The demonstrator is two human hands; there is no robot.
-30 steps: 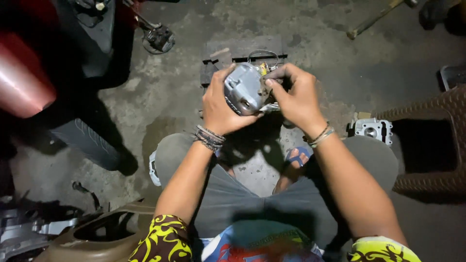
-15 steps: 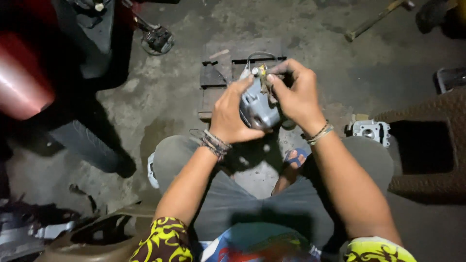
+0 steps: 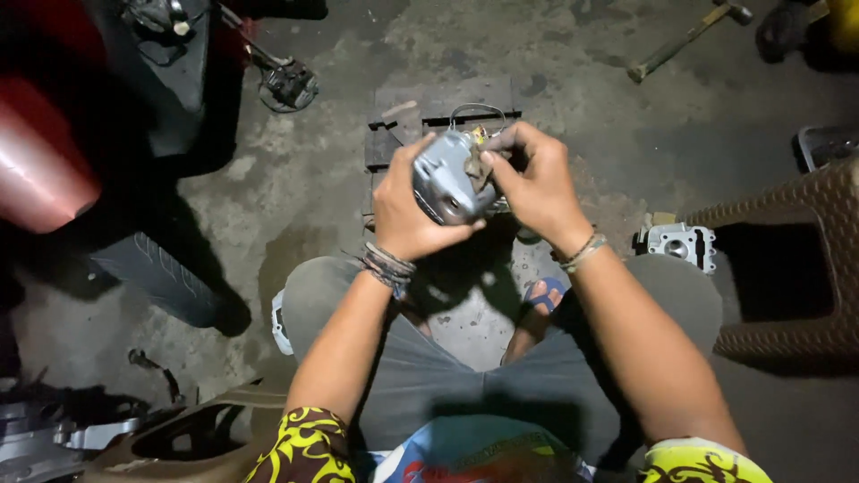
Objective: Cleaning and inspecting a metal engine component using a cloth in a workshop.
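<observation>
Both hands meet over the knees of the seated person. Off to the far left a red motorbike body leans in the dark, with a black tyre below it on the concrete floor. Then the left hand, beaded bands at its wrist, wraps tight around a grey metal engine part held above a small dark wooden pallet. Right hand pinches the top of the same part with fingertips closed on it. Further right a small silver metal block lies on the floor, just beside a brown woven stool. Up at the top right lies a hammer.
</observation>
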